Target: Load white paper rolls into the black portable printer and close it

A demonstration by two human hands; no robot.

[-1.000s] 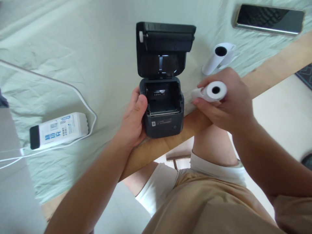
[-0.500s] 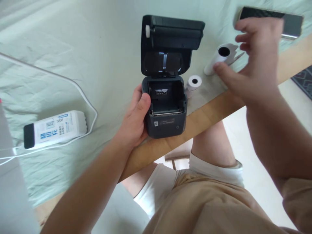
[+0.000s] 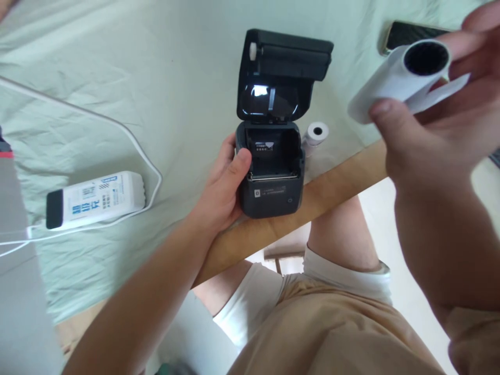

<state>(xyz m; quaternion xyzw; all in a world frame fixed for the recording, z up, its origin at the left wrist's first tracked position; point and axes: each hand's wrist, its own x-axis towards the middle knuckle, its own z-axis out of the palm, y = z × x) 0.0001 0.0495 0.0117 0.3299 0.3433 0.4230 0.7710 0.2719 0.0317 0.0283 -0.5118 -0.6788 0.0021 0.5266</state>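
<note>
A small dark label printer [image 3: 273, 195] rests near the table's front edge, its lid [image 3: 285, 62] raised and its paper bay showing nothing loaded. My left hand [image 3: 224, 192] grips the printer's left side, thumb on the upper rim. Up to the right, my right hand [image 3: 445, 125] is closed on a roll of white paper [image 3: 386, 83] with a wide dark core, held above the table. A loose end of its paper sticks out toward my palm. Just right of the printer stands a smaller white paper roll [image 3: 317, 133], partly hidden behind it.
A phone [image 3: 410, 35] lies at the back right, partly covered by my right hand. On the left is a white power strip [image 3: 103, 199] with a dark end and blue print. A white cable [image 3: 133, 139] loops around it. Pale green cloth [image 3: 175, 67] covers the table; its front edge is wooden [image 3: 332, 179].
My right hand has closed on the larger paper roll and lifted it off the table, up and to the right. My left hand still holds the printer.
</note>
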